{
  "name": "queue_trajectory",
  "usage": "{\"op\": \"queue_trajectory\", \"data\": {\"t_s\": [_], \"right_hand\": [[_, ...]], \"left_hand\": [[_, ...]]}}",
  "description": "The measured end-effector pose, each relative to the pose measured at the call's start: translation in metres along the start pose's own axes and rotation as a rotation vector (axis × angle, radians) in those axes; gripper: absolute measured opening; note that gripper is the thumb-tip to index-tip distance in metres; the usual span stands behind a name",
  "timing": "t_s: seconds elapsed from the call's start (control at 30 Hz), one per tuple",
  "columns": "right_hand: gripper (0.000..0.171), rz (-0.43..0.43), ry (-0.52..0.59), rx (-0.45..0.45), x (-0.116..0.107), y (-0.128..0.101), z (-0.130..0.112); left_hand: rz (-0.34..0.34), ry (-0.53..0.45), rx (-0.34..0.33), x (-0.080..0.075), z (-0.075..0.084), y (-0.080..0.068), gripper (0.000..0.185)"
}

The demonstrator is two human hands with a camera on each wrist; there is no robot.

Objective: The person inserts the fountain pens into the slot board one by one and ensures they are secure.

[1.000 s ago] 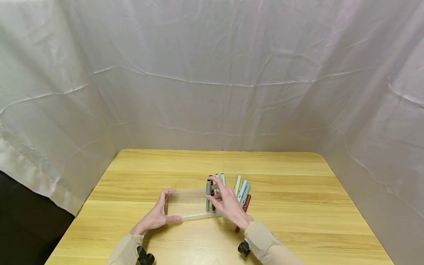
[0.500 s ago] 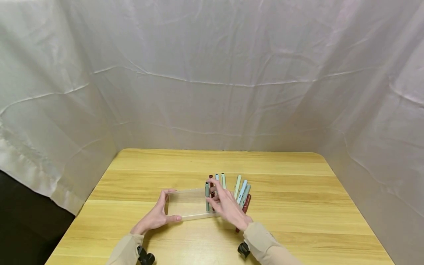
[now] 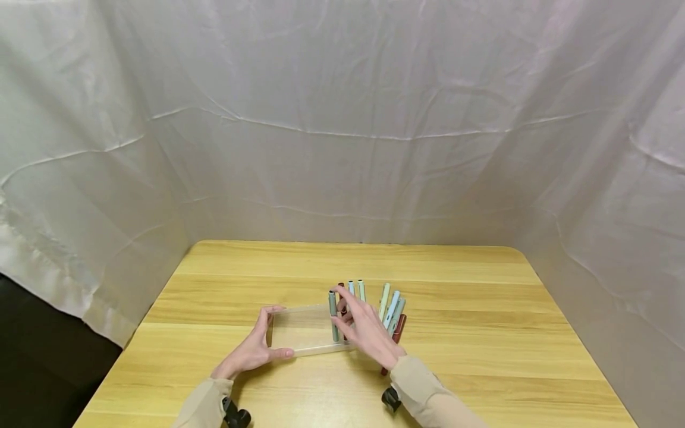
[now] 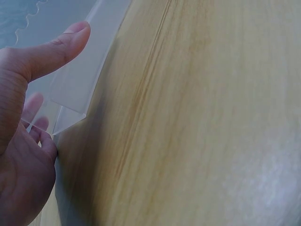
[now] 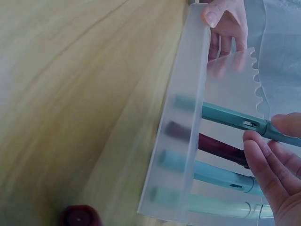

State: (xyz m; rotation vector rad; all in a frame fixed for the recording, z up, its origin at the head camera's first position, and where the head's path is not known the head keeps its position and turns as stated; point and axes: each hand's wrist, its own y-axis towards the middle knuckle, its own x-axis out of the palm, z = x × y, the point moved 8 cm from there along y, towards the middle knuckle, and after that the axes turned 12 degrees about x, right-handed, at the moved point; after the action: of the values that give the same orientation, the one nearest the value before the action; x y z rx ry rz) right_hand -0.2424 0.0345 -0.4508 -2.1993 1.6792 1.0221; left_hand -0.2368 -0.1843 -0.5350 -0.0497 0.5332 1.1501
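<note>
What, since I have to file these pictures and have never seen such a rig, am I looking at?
There is no machine here, just a person's bare hands: the left hand and the right hand. The wide picture comes from a camera worn on the head, looking forward and down. The two close-ups come from cameras worn on each wrist, probably the black devices visible there.

On the wooden table sits a clear tray, its left end gripped by the left hand. The right hand pinches a green pen. Beside it, a dark red pen, a light blue pen and a pale green pen lie side by side across the tray. More pens lie on the table to its right.
</note>
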Motion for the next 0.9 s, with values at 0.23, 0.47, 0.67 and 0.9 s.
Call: {"op": "queue_trajectory", "data": {"t_s": [0.23, 0.47, 0.67, 0.9], "right_hand": [[0.062, 0.004, -0.053, 0.007, 0.001, 0.008, 0.0], [0.061, -0.012, -0.125, 0.056, 0.002, 0.012, 0.003], [0.062, -0.004, -0.157, 0.077, 0.001, 0.014, 0.005], [0.064, -0.013, -0.165, 0.117, 0.002, 0.016, 0.008]], "left_hand": [[0.004, 0.0, 0.002, 0.0, 0.0, 0.0, 0.091], [0.0, 0.003, -0.014, 0.0, 0.0, 0.0, 0.091], [0.002, 0.004, -0.01, 0.0, -0.002, 0.0, 0.092], [0.001, 0.006, -0.011, 0.0, -0.002, 0.0, 0.092]]}}
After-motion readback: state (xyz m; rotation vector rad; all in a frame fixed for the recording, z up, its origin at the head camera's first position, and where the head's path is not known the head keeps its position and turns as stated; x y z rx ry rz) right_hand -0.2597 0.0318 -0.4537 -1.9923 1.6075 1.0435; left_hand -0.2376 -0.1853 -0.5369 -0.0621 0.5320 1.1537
